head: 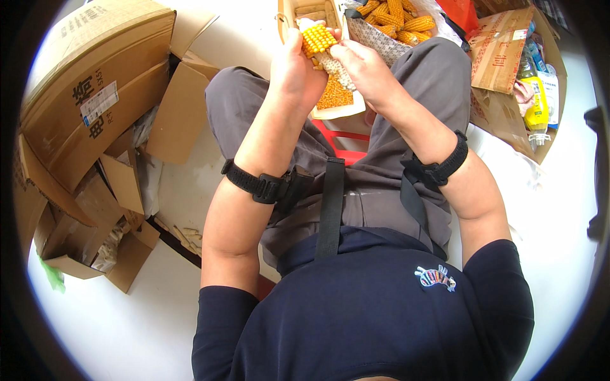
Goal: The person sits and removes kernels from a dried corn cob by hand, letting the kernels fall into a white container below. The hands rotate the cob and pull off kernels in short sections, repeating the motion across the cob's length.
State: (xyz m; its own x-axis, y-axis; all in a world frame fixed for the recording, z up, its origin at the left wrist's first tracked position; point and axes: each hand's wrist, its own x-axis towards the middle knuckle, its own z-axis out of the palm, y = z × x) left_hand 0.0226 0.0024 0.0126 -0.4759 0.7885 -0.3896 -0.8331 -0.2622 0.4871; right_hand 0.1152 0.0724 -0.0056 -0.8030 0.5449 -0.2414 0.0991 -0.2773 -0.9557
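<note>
My left hand [295, 71] grips a partly shelled corn cob [319, 40], its thumb along the side. Yellow kernels still cover the far end of the cob, while the near part is bare and whitish. My right hand [367, 71] has its fingers closed on the cob's right side, by the edge of the kernels. Some loose kernels lie in the left palm. Right below both hands is a pale box [336, 112] between my knees, with loose orange kernels [333, 97] in its near end. Both hands hide part of this box.
A patterned bag [369, 35] beyond my right knee holds several unshelled cobs [395, 19]. Large cardboard boxes [100, 95] stand at left, with bare cobs [186, 238] on the floor nearby. An open carton [500, 57] with bottles is at right. A red stool [348, 138] shows between my legs.
</note>
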